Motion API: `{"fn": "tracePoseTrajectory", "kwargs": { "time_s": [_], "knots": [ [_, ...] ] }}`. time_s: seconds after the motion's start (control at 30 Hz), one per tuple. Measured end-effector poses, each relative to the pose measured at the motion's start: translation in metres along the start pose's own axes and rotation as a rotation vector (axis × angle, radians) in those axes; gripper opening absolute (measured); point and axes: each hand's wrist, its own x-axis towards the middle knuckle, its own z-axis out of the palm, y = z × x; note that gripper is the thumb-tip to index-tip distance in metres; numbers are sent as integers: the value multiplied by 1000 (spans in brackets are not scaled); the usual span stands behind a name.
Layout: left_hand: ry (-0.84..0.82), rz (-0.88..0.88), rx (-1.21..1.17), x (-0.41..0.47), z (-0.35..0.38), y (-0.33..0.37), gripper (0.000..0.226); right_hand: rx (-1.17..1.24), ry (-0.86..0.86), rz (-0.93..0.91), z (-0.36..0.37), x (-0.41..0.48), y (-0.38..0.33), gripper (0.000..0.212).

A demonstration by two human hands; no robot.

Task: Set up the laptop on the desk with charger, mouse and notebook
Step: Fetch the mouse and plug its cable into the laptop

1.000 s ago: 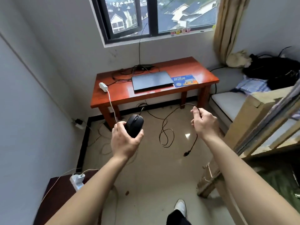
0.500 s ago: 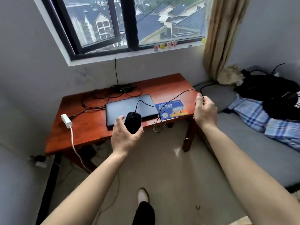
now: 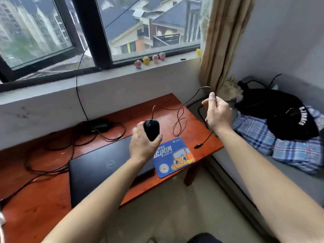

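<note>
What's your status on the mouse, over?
Left grip holds mouse above desk. Right grip pinches its cable, plug hanging loose. Laptop closed; blue pad free, nothing in the way.

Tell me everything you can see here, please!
mouse: one, black, held above the desk
mouse cable: one, black, loops from mouse to right hand
laptop: one, black, closed, on desk
mouse pad: one, blue with orange cartoon car, right of laptop
charger: one, black, desk's back
desk: one, reddish wood, under window
toy figures: four in a row, windowsill
curtain: one, beige, right of window
plaid cloth: one, blue, on bed
black garment: one, on bed
left hand: grips mouse
right hand: pinches cable
</note>
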Motion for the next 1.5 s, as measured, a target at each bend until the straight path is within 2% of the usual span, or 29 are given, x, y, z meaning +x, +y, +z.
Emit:
{"fn": "tracePoseTrajectory", "kwargs": {
  "time_s": [0.13, 0.3, 0.47, 0.57, 0.73, 0.83, 0.9, 1.0, 1.13, 1.2, 1.27, 1.33, 1.43, 1.5],
  "knots": [
    [-10, 1, -26, 53, 45, -3, 68, 40, -26, 15, 38, 59, 18, 54],
    [80, -79, 5, 111, 87, -7, 72, 95, -167, -26, 102, 136, 21, 54],
    [190, -271, 62, 146, 123, -11, 74, 174, -378, -47, 165, 206, 26, 54],
    [171, -400, 115, 145, 152, -19, 74, 211, -569, 115, 199, 226, 50, 54],
    [-23, -726, 214, 102, 208, -29, 77, -70, -962, 626, 232, 227, 135, 46],
    [-164, -846, 281, 76, 235, -39, 77, -177, -1000, 717, 242, 222, 188, 36],
    [-241, -876, 332, 64, 240, -45, 81, -222, -970, 683, 244, 218, 206, 37],
    [-331, -893, 438, 55, 250, -54, 82, -331, -940, 579, 252, 213, 231, 56],
    [-343, -867, 499, 46, 257, -54, 80, -356, -996, 364, 250, 203, 242, 70],
    [-347, -858, 507, 46, 257, -55, 79, -452, -945, 73, 238, 196, 244, 75],
    [-351, -865, 507, 46, 256, -58, 81, -535, -889, -325, 221, 186, 250, 70],
    [-348, -870, 500, 47, 257, -60, 82, -559, -974, -548, 208, 178, 257, 60],
    [-332, -889, 477, 48, 258, -60, 82, -675, -1209, -605, 195, 164, 269, 51],
    [-317, -900, 454, 50, 261, -59, 82, -705, -1258, -546, 190, 157, 274, 41]
  ]
}}
